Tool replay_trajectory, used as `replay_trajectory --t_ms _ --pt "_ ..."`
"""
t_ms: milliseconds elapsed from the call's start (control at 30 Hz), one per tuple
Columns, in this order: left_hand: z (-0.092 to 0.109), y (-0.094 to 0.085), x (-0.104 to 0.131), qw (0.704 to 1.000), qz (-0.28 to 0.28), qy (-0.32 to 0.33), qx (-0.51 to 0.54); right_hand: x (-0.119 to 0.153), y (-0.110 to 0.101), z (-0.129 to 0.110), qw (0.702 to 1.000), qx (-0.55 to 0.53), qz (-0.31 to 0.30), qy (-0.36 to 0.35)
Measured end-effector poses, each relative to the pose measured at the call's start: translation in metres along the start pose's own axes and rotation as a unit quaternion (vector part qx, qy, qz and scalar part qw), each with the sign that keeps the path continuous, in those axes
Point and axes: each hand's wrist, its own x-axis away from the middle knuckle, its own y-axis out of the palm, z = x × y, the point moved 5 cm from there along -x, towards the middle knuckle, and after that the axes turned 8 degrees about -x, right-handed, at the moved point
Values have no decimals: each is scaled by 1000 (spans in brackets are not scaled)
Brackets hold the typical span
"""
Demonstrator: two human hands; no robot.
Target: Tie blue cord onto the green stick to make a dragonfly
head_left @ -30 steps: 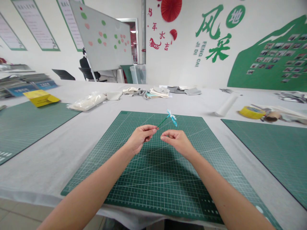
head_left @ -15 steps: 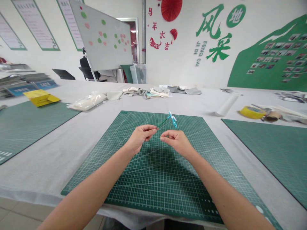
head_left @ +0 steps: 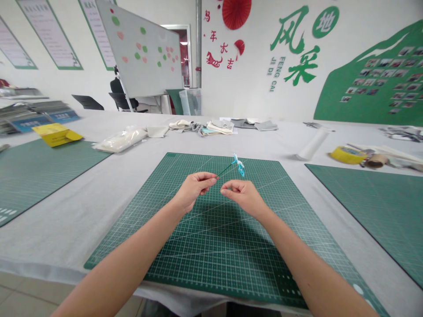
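Between the thumb and fingers of my left hand (head_left: 197, 189) is the green stem of a small artificial flower (head_left: 239, 166). Its blue and white head tilts up and to the right, above my right hand. My right hand (head_left: 243, 195) is closed in a pinch just right of the left one, apart from the stem. Whatever lies in that pinch, if anything, is too small to make out. Both hands are raised over a green cutting mat (head_left: 211, 246) with a white grid, and their shadow falls on it.
More cutting mats lie at the left (head_left: 49, 176) and right (head_left: 380, 207). Beyond are a plastic-wrapped packet (head_left: 120, 139), a yellow envelope (head_left: 57, 134), folded cloths (head_left: 220, 127), a white roll (head_left: 313, 144) and yellow tape (head_left: 347, 155). The white-covered table (head_left: 139, 160) ends near me.
The flower head has shifted very slightly to the right and down as its stem turned a little. Both hands hold almost the same position.
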Motion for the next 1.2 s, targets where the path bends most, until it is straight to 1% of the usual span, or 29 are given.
replay_trajectory --t_ms 400,467,533,600,633,733,767,833,1200 --pt "-1 -1 -1 1000 6 6 -11 -1 0 -1 1000 14 1 -5" --pt "-1 -1 -1 999 14 9 -27 0 1 -2 1000 21 3 -9" --pt "0 -2 -1 997 28 24 -66 1 2 -4 999 37 7 -20" --pt "4 -4 -1 987 51 67 -135 3 3 -8 998 58 11 -33" --pt "7 -4 0 977 64 96 -178 5 4 -9 997 68 11 -39" --pt "16 -3 4 932 97 174 -301 7 5 -14 995 80 13 -52" --pt "18 -3 6 919 104 191 -329 8 6 -15 995 80 15 -54" --pt "20 -1 8 903 111 211 -358 8 6 -16 995 79 15 -58" --pt "23 0 13 887 129 226 -381 9 6 -20 992 92 23 -83"
